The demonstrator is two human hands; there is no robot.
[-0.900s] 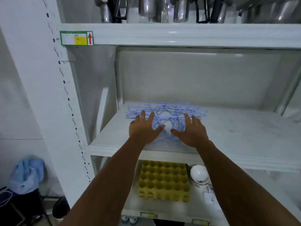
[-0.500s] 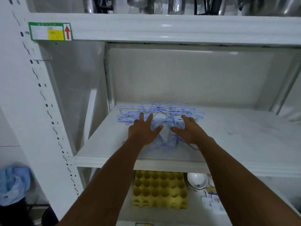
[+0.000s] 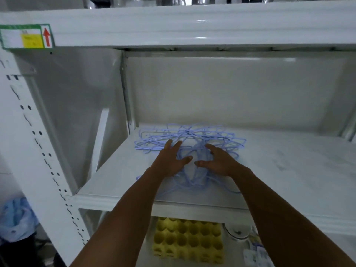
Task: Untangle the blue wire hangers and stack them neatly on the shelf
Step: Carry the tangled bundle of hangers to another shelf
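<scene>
A tangled pile of blue wire hangers [image 3: 194, 135] lies flat on the white shelf [image 3: 289, 170], toward its left side and near the back wall. My left hand [image 3: 170, 160] rests palm down on the near left part of the pile, fingers spread. Palm down beside it, my right hand [image 3: 217, 160] covers the near right part with fingers apart. The two thumbs almost meet over the pile's middle. Several hanger loops stick out under my wrists toward the shelf's front edge. Neither hand grips a hanger.
A shelf board [image 3: 173, 26] with a green and yellow label [image 3: 27, 36] hangs overhead. The perforated upright [image 3: 38, 143] stands at the left. Below the shelf sit a yellow egg tray [image 3: 188, 239] and a white bowl [image 3: 238, 231]. A blue cloth [image 3: 15, 218] lies at far left.
Both hands have slid a little further onto the hanger pile. The camera has moved closer and tilted up, so the shelf fills more of the view.
</scene>
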